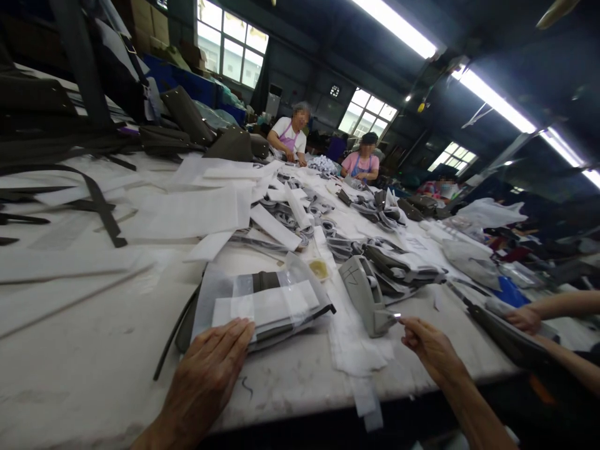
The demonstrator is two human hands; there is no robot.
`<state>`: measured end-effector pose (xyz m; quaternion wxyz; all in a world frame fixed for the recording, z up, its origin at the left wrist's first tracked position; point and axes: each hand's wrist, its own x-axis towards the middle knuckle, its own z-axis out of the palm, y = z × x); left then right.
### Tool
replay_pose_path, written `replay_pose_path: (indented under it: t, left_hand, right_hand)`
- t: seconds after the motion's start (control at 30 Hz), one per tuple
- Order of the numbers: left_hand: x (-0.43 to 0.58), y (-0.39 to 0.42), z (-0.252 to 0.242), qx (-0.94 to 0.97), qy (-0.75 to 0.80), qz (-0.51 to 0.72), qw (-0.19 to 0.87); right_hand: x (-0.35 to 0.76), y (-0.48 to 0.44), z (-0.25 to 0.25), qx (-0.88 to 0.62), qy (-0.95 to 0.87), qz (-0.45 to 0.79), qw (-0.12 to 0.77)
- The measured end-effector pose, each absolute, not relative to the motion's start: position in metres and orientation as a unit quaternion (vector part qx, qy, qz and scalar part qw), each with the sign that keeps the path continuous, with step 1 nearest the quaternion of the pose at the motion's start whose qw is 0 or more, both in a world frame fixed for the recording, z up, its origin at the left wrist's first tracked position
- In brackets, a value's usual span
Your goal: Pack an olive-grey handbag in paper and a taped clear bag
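Note:
My left hand (215, 359) lies flat on the near edge of a dark bag (276, 337), its fingers stretched out. White foam sheet (276, 303) and thin translucent wrapping cover most of the bag, with strips of clear tape across them. A dark strap (175, 331) trails from the bag's left side onto the table. To the right, my right hand (429, 344) pinches the shiny end of clear tape (396, 316) at the mouth of a grey tape dispenser (360, 290). The dispenser stands on the table, tilted in view, with a marking on its side.
A small yellowish roll (319, 269) sits behind the wrapped bag. Stacked dark bags (403, 262), coiled straps (290, 219) and white foam sheets (187, 212) cover the table beyond. At right, a co-worker's hand (525, 319) holds a dark bag (497, 328). Other people work farther back.

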<state>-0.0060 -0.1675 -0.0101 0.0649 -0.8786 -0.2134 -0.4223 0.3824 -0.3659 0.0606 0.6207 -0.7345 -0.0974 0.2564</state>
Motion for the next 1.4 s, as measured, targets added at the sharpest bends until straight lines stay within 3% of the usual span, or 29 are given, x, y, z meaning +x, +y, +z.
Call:
replay_pose_path:
  t: [0.33,0.67,0.9,1.07,1.23,1.4]
  left_hand:
    - [-0.007,-0.166,-0.007,-0.885,-0.2,-0.411,0.083]
    - [-0.008,-0.166,-0.008,-0.888,-0.203,-0.401,0.1]
    - [-0.009,-0.163,-0.012,-0.891,-0.196,-0.396,0.102]
    - [-0.009,-0.164,-0.012,-0.892,-0.202,-0.39,0.105]
    - [-0.009,-0.165,-0.01,-0.892,-0.2,-0.388,0.113]
    - [-0.008,-0.165,-0.007,-0.891,-0.201,-0.392,0.113]
  right_hand:
    - [0.38,-0.371,0.086,-0.732,-0.16,0.343,0.566]
    - [0.389,-0.425,0.054,-0.789,-0.093,0.312,0.521]
    - [0.394,-0.432,0.057,-0.845,-0.096,0.25,0.463]
    - [0.392,-0.413,0.066,-0.837,-0.208,0.165,0.478]
    - [0.379,-0.385,0.078,-0.768,-0.316,0.191,0.524]
    - [0.38,-0.359,0.088,-0.757,-0.283,0.21,0.551]
